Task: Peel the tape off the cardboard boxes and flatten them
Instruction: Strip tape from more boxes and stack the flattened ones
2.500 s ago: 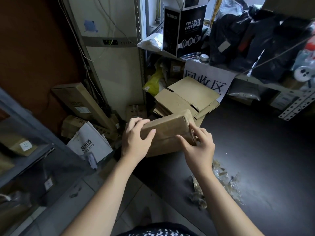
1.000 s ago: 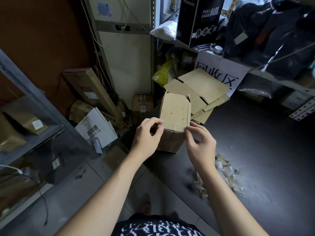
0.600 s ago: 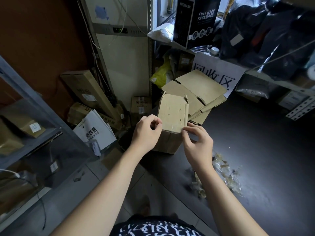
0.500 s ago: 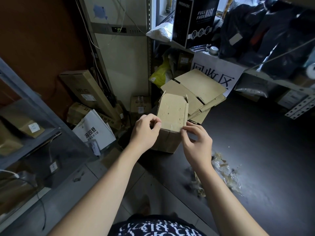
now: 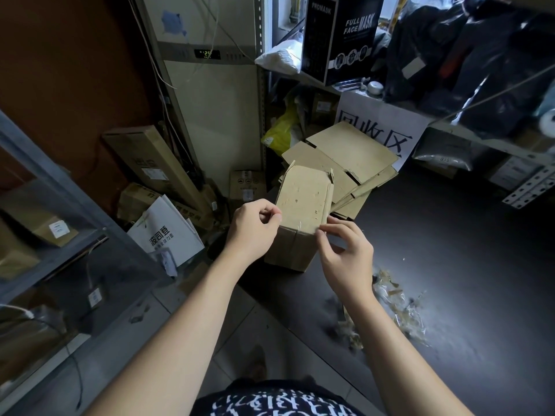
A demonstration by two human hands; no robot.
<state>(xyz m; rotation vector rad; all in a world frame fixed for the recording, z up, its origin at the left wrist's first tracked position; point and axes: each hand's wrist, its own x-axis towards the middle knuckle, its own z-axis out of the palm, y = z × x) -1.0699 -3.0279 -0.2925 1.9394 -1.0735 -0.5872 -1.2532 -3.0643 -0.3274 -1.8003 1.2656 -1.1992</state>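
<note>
— Where do we find the cardboard box [image 5: 303, 205]?

— It stands on end at the near left edge of the dark table [image 5: 450, 265], its pale top face turned up toward us. The two far corners of that face look ragged.

— And the left hand [image 5: 252, 228]?

— We see it curled at the box's upper left edge, with thumb and forefinger pressed together right against the cardboard. It pinches at that edge. We cannot tell whether a strip of tape lies between the fingertips.

— The right hand [image 5: 345, 253]?

— It is at the near right corner of the top face. Thumb and forefinger nip that corner, and the other fingers are bent loosely behind. Here too we cannot tell tape from cardboard.

— What lies behind the box?

— A pile of flattened cardboard [image 5: 354, 154], spread on the table just beyond it and reaching back to a white paper sign [image 5: 381, 127] with large dark characters.

— And by the right forearm?

— We see a loose heap of crumpled clear tape scraps [image 5: 396, 301] on the table, apart from the box.

— What do we see on the left?

— A white paper bag [image 5: 165, 232] sits on the floor, with a long carton [image 5: 150, 163] leaning against the wall behind it. A grey metal shelf [image 5: 60, 187] is nearer to us. Up on the far shelf stands a black box [image 5: 342, 37] printed "FULL FACE MASK".
</note>
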